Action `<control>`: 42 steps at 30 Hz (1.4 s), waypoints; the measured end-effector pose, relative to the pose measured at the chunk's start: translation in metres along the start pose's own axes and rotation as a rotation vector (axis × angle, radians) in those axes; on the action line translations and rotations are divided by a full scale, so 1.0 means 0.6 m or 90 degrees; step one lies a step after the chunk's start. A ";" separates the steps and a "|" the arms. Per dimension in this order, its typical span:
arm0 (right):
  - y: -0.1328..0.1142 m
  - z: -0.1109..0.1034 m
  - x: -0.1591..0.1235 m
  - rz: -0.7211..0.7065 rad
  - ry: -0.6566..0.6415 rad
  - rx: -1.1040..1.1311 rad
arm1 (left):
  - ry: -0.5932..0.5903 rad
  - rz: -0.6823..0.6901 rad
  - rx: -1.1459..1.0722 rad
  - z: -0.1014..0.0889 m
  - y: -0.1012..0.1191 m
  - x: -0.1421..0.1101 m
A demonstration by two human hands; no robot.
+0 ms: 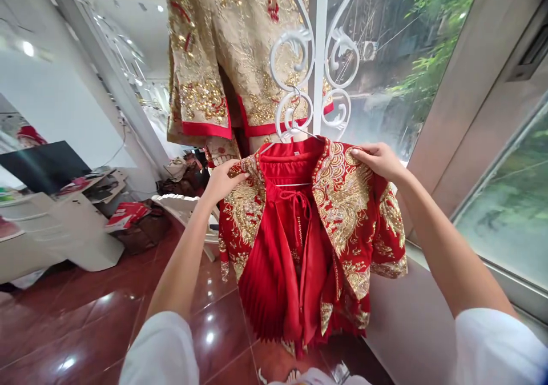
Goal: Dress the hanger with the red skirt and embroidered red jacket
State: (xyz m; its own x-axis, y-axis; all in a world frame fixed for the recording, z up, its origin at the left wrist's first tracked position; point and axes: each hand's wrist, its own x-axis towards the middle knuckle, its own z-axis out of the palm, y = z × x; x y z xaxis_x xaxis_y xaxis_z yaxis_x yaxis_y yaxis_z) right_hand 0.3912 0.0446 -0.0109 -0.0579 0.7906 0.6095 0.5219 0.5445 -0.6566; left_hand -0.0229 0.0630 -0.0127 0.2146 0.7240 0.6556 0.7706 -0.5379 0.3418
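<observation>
The red embroidered jacket, worked in gold, hangs open between the two hands, over a red pleated skirt on the same wire hanger, whose hook meets the white scrolled metal stand. The left hand pinches the jacket's left shoulder as seen, thumb on the front; the right hand pinches the right shoulder the same way. Behind and above, a larger gold sequined garment with red hems hangs on the far side of the stand, partly covered by its scrolls. The window fills the right. Far left, a white desk carries a black monitor; beside it on the floor, a brown bag has a red-and-white package on top. A white chair stands behind the left forearm.
</observation>
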 end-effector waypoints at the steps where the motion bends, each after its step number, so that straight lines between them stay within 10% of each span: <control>1: 0.006 0.011 -0.006 0.022 -0.001 0.060 | 0.041 -0.024 0.020 0.005 0.015 0.003; 8: 0.036 0.092 -0.043 -0.027 0.260 0.101 | 0.400 -0.069 0.135 0.080 0.134 -0.013; 14: -0.039 0.121 -0.143 -0.029 0.391 -0.341 | 0.348 -0.006 0.242 0.128 0.128 -0.125; 20: -0.043 0.205 -0.268 -0.015 0.228 -0.468 | 0.199 -0.083 0.339 0.132 0.075 -0.229; 25: -0.002 0.192 -0.262 0.002 0.278 -0.284 | -0.024 -0.138 0.272 0.106 0.127 -0.231; 31: -0.022 0.188 -0.241 0.028 0.280 -0.088 | -0.034 -0.046 0.039 0.192 0.234 -0.172; 35: -0.039 0.212 -0.263 0.040 0.269 -0.280 | -0.069 -0.164 0.088 0.228 0.200 -0.183; 42: 0.011 0.244 -0.283 0.001 0.218 -0.449 | 0.015 -0.206 0.269 0.204 0.146 -0.241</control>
State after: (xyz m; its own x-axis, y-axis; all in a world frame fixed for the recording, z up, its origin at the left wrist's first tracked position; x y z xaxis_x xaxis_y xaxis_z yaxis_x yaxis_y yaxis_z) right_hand 0.2798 -0.0450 -0.1837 0.1488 0.5981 0.7875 0.9460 0.1460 -0.2895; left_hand 0.0873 -0.0358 -0.1600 -0.0833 0.8118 0.5780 0.9708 -0.0648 0.2309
